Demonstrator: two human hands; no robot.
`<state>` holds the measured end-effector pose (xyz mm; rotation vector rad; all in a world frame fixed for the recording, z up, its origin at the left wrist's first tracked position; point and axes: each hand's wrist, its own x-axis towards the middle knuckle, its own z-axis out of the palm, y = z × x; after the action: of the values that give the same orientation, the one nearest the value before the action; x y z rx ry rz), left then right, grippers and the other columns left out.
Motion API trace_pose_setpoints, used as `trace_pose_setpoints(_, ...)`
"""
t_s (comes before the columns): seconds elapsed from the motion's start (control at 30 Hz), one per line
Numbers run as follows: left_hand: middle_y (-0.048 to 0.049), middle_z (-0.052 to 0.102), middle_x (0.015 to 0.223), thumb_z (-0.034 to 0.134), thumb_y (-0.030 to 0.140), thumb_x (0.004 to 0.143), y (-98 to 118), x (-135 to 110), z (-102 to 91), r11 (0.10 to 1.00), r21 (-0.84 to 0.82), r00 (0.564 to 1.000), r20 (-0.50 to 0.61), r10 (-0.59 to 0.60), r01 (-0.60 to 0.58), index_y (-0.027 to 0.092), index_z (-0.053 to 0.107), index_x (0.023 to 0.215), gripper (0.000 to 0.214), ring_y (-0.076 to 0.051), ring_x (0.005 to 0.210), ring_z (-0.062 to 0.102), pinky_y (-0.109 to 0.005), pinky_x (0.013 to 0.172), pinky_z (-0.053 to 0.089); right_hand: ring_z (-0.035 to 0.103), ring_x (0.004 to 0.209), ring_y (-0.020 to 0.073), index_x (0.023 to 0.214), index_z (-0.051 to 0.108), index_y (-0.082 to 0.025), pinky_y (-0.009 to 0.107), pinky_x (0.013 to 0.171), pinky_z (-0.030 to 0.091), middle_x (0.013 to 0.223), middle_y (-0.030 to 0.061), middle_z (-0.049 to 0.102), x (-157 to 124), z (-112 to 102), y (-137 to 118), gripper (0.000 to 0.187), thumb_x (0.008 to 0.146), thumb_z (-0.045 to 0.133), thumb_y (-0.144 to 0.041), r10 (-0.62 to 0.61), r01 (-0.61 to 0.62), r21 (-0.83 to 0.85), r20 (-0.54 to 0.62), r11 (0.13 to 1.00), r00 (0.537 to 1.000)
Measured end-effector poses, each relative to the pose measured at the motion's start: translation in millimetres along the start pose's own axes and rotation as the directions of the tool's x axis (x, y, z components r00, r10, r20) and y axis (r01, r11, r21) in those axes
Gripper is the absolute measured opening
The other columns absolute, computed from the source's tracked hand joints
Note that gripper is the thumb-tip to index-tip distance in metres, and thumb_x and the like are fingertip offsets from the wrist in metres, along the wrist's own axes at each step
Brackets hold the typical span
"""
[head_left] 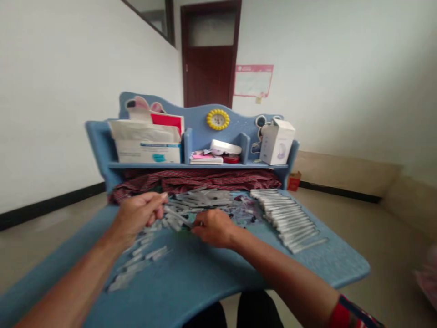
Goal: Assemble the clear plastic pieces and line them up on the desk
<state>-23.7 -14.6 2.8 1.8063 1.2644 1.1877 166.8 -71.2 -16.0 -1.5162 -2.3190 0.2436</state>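
My left hand [139, 212] hovers over a loose heap of small grey sticks [198, 200] in the middle of a blue desk [191, 282], its fingers curled in a pinch round one of the sticks. My right hand [213, 226] rests on the desk just right of it, fingers closed at the near edge of the heap; what they grip is hidden. More grey sticks [136, 264] trail along the desk under my left forearm. A neat row of the same sticks [287, 218] lies side by side to the right of my right hand.
A blue shelf [198, 165] at the back of the desk holds a white box with papers [146, 146], a small yellow clock [217, 119], booklets and a white carton [276, 141]. Red checked cloth [205, 180] lies under it. A dark door [210, 54] stands behind.
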Motion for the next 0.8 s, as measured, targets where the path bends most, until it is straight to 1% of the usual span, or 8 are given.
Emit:
trace_pose_setpoints(0.1, 0.0067, 0.05, 0.045, 0.05, 0.046, 0.074, 5, 1, 1.1, 0.998, 0.049, 0.998, 0.06, -0.032, 0.029, 0.017, 0.053, 0.064, 0.031, -0.006, 0.038, 0.035, -0.017, 0.041, 0.024, 0.059, 0.077, 0.021, 0.086, 0.062, -0.021, 0.029, 0.062, 0.041, 0.086, 0.0061, 0.066, -7, -24, -3, 0.024, 0.079, 0.043, -0.034, 0.019, -0.004, -0.238, 0.06, 0.971, 0.998)
trace_pose_setpoints(0.2, 0.0073, 0.045, 0.041, 0.05, 0.046, 0.074, 11, -3, 2.2, 0.993, 0.111, 0.995, 0.075, -0.06, 0.051, 0.017, 0.05, 0.055, 0.035, -0.006, 0.039, 0.033, -0.017, 0.043, 0.024, 0.059, 0.075, 0.0204, 0.087, 0.062, -0.021, 0.028, 0.061, 0.04, 0.084, 0.006, 0.065, -29, -49, 7, 0.023, 0.081, 0.042, -0.032, -0.024, 0.047, -0.383, 0.063, 0.922, 0.998)
trace_pose_setpoints(0.27, 0.0071, 0.045, 0.04, 0.049, 0.047, 0.074, 12, -4, 3.3, 0.988, 0.145, 0.993, 0.1, -0.063, 0.048, 0.017, 0.049, 0.053, 0.037, -0.006, 0.039, 0.034, -0.016, 0.044, 0.024, 0.058, 0.076, 0.0189, 0.085, 0.062, -0.02, 0.027, 0.063, 0.039, 0.084, 0.0059, 0.065, -52, -66, 26, 0.022, 0.081, 0.043, -0.03, -0.061, 0.082, -0.446, 0.063, 0.891, 0.996)
trace_pose_setpoints(0.33, 0.007, 0.047, 0.042, 0.049, 0.048, 0.073, 10, -2, 5.1, 0.983, 0.176, 0.989, 0.127, -0.078, 0.055, 0.017, 0.05, 0.055, 0.036, -0.006, 0.04, 0.035, -0.016, 0.044, 0.026, 0.057, 0.077, 0.0172, 0.084, 0.062, -0.019, 0.025, 0.064, 0.038, 0.085, 0.0058, 0.063, -78, -82, 53, 0.019, 0.082, 0.046, -0.028, -0.039, 0.066, -0.468, 0.066, 0.881, 0.997)
trace_pose_setpoints(0.47, 0.0075, 0.049, 0.043, 0.051, 0.049, 0.07, 8, 1, 11.0, 0.971, 0.224, 0.975, 0.184, -0.127, 0.085, 0.02, 0.052, 0.061, 0.031, -0.007, 0.04, 0.037, -0.016, 0.044, 0.026, 0.054, 0.074, 0.0145, 0.08, 0.063, -0.019, 0.023, 0.065, 0.035, 0.081, 0.0053, 0.061, -137, -108, 113, 0.018, 0.083, 0.047, -0.026, 0.09, -0.067, -0.487, 0.025, 0.871, 0.996)
trace_pose_setpoints(0.53, 0.0077, 0.049, 0.043, 0.051, 0.048, 0.069, 12, -1, 13.9, 0.961, 0.259, 0.968, 0.202, -0.148, 0.093, 0.02, 0.052, 0.063, 0.028, -0.008, 0.041, 0.038, -0.016, 0.044, 0.027, 0.054, 0.075, 0.014, 0.078, 0.063, -0.02, 0.023, 0.067, 0.035, 0.08, 0.0046, 0.059, -163, -115, 136, 0.02, 0.085, 0.044, -0.026, 0.124, -0.101, -0.46, 0.02, 0.882, 0.992)
trace_pose_setpoints(0.63, 0.0078, 0.049, 0.043, 0.051, 0.046, 0.067, 21, -5, 17.7, 0.939, 0.327, 0.964, 0.2, -0.178, 0.106, 0.021, 0.052, 0.063, 0.026, -0.008, 0.04, 0.039, -0.016, 0.044, 0.028, 0.053, 0.073, 0.0131, 0.079, 0.062, -0.021, 0.022, 0.066, 0.035, 0.081, 0.0042, 0.058, -190, -118, 157, 0.023, 0.086, 0.041, -0.027, 0.164, -0.138, -0.455, 0.018, 0.88, 0.986)
trace_pose_setpoints(0.8, 0.0088, 0.051, 0.043, 0.051, 0.05, 0.063, 20, -3, 21.3, 0.925, 0.354, 0.957, 0.194, -0.216, 0.137, 0.023, 0.054, 0.067, 0.028, -0.008, 0.039, 0.04, -0.017, 0.044, 0.028, 0.052, 0.073, 0.013, 0.078, 0.06, -0.021, 0.022, 0.067, 0.035, 0.082, 0.0045, 0.057, -201, -113, 173, 0.026, 0.088, 0.038, -0.029, 0.205, -0.176, -0.48, 0.008, 0.86, 0.979)
